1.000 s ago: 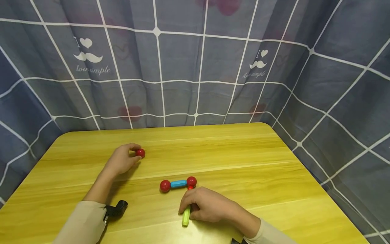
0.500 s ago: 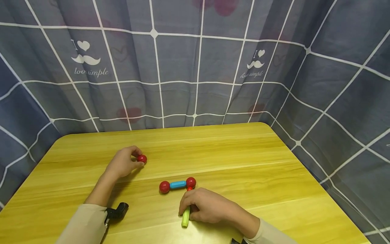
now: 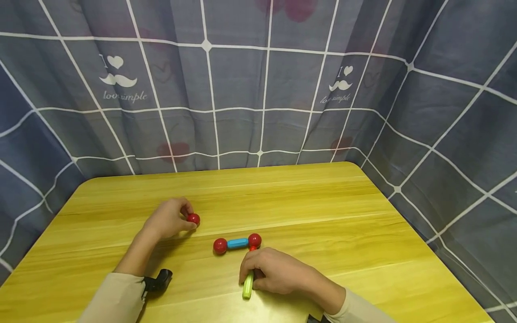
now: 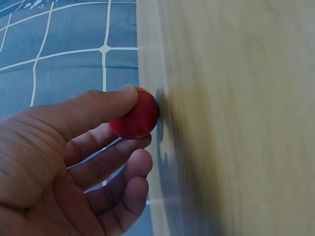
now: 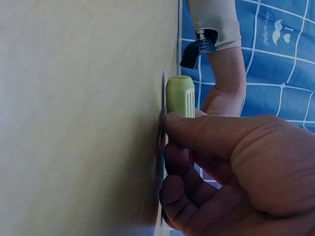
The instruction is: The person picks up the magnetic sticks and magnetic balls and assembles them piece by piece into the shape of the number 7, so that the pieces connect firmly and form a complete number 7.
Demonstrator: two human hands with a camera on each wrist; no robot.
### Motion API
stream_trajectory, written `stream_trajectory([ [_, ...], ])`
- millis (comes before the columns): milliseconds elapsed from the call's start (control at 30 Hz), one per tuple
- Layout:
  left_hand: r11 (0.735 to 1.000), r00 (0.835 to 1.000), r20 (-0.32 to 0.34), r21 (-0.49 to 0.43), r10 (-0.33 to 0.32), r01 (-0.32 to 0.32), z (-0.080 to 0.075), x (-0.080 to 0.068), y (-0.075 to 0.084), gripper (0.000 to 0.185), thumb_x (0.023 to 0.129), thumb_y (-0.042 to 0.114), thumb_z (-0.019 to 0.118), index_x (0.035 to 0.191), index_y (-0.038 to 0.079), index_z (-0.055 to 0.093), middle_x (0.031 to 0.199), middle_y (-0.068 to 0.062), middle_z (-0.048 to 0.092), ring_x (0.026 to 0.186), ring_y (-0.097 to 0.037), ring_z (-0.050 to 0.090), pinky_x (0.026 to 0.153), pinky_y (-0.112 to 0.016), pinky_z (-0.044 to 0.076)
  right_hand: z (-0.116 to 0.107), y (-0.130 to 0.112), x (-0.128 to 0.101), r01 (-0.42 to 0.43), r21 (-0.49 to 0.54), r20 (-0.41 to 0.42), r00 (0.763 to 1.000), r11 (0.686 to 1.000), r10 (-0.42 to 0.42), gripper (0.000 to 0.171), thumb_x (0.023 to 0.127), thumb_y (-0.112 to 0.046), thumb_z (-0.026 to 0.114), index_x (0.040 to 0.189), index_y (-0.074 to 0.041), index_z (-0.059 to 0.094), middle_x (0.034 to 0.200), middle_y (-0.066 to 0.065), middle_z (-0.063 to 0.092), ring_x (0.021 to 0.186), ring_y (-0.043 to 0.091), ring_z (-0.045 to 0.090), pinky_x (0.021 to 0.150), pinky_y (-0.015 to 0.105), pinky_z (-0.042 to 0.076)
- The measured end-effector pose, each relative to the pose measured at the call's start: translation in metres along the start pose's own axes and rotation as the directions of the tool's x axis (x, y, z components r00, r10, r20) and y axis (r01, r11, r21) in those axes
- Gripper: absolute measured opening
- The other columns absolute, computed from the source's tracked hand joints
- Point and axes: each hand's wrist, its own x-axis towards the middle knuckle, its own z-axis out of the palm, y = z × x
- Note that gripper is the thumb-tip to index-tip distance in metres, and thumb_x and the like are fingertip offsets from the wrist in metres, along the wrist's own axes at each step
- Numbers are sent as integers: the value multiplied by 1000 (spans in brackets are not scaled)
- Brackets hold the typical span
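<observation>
Between thumb and fingers, my left hand [image 3: 169, 220] pinches a red ball [image 3: 194, 219] close over the left part of the table. The left wrist view shows the same red ball [image 4: 138, 115] under the thumb tip. My right hand [image 3: 274, 271] grips a yellow-green rod [image 3: 247, 287] whose middle is hidden by the fingers. In the right wrist view the rod's blunt end [image 5: 180, 93] sticks out past the thumb. Just beyond this hand lies a blue rod [image 3: 237, 243] with a red ball [image 3: 220, 246] on its left end and another red ball [image 3: 255, 240] on its right end.
The pieces lie on a yellow wood-grain table [image 3: 343, 224] with rounded far corners. A grey-blue checked curtain [image 3: 238, 89] hangs behind it and along the right side. A black camera mount [image 3: 159, 281] sits at the left sleeve.
My left hand has brought its red ball nearer and slightly to the right, toward the blue rod. The right hand stays in place on the yellow-green rod.
</observation>
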Motion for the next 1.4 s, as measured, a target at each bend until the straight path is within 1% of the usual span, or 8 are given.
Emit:
stream_trajectory([
  [167,1000,1000,17,11,10,-10,2,-1,3,30,71,11,84,87,6,60,80,-2,62,70,-17,53,65,-34,44,0,1,0,-19,7,-5,1000,1000,19,26,82,-1,73,97,-22,71,98,-19,60,79,-4,52,68,10,43],
  [300,1000,999,35,10,2,-2,3,-3,7,30,71,10,84,87,6,59,78,-2,61,68,-17,53,64,-33,44,-1,2,1,-34,12,-9,999,999,34,24,83,-3,74,97,-22,71,97,-19,59,78,-3,52,67,10,43],
  [600,1000,994,105,3,-30,30,2,-13,21,30,71,9,85,84,5,59,73,-2,57,64,-17,51,61,-33,44,-3,3,2,-10,11,-23,1000,1000,10,23,83,-4,75,97,-22,70,96,-18,60,78,-3,52,67,11,45],
  [767,1000,992,126,3,-23,23,4,-19,28,31,70,8,86,83,5,58,71,-2,56,62,-16,51,58,-33,44,-3,4,3,-14,3,-28,999,1000,15,21,84,-5,75,96,-22,70,95,-18,59,77,-3,52,67,11,44],
  [900,1000,991,135,24,-4,1,6,-21,33,31,70,9,86,82,6,58,70,-1,55,62,-16,49,58,-32,43,-3,4,2,-22,10,-32,999,1000,22,21,84,-5,75,95,-22,70,94,-18,59,76,-4,52,66,11,44],
  [1100,999,986,165,44,-20,13,13,-24,40,31,69,10,87,80,7,58,69,-1,54,61,-16,48,57,-32,41,-3,5,3,-19,18,-31,999,1000,20,22,83,-5,75,96,-22,70,95,-18,59,76,-3,52,66,11,44],
  [1400,997,980,195,55,48,-60,23,-29,58,34,68,13,89,77,10,56,63,1,52,57,-13,46,53,-29,39,-5,9,4,-47,39,-41,998,998,48,23,82,-4,76,95,-22,69,94,-17,59,78,-1,54,68,14,46],
])
